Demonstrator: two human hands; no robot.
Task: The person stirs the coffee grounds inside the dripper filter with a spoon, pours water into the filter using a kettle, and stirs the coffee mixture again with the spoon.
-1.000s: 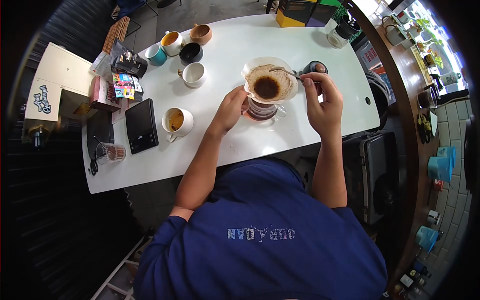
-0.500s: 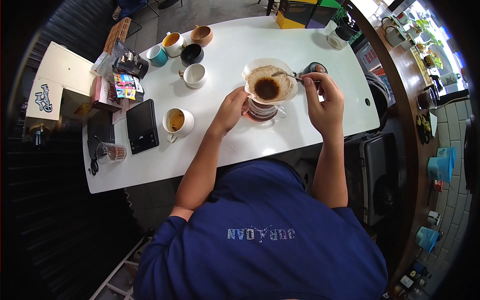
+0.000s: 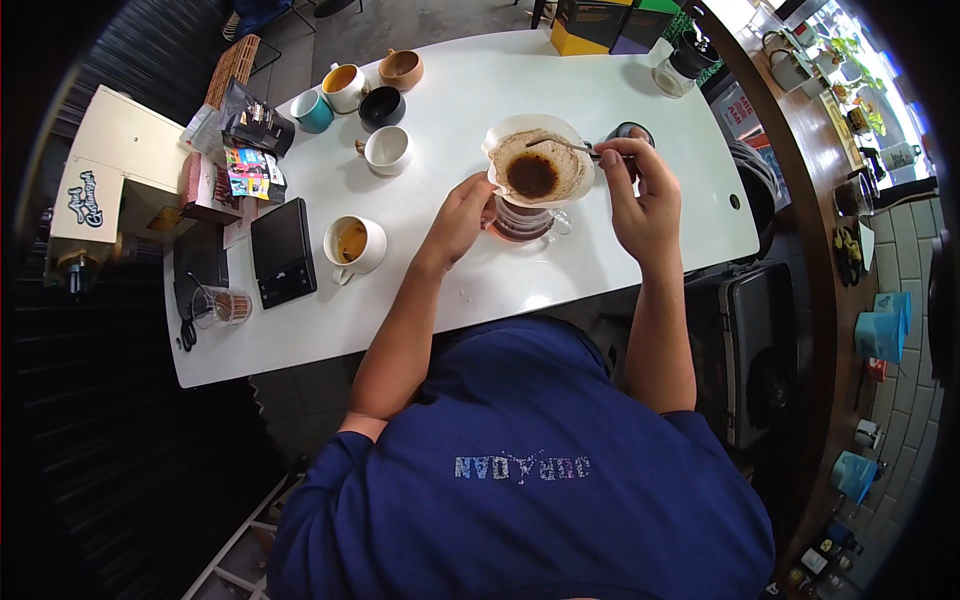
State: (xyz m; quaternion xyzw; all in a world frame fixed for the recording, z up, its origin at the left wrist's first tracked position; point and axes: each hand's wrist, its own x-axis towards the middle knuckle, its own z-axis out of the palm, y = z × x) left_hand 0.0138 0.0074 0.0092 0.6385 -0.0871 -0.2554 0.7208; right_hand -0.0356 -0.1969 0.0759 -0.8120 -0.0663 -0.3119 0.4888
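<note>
Spoon (image 3: 562,145) lies w/ its long axis roughly left-right across the top of the paper filter (image 3: 535,158): bowl end points toward the person's left, over the wet grounds (image 3: 531,175); handle runs back to the right hand (image 3: 638,205). Right hand's fingers (image 3: 610,157) pinch the handle end, thumb against forefinger, other fingers curled. Left hand (image 3: 462,215) is at the left side of the dripper, fingers bent around the filter's lower edge & the glass server (image 3: 520,222); can't tell how tight. Filter holds a dark pool in the middle, brown grounds up the walls. Server under it has dark coffee at the bottom.

On the white table (image 3: 470,290): white mug (image 3: 355,243) w/ tan coffee, near a black scale (image 3: 283,250). Farther back, an empty white cup (image 3: 387,149), a black cup (image 3: 382,105), teal cup (image 3: 313,109), a white mug w/ amber liquid (image 3: 344,85) & a tan bowl-cup (image 3: 401,68). Small glass (image 3: 226,305) at the left edge.
</note>
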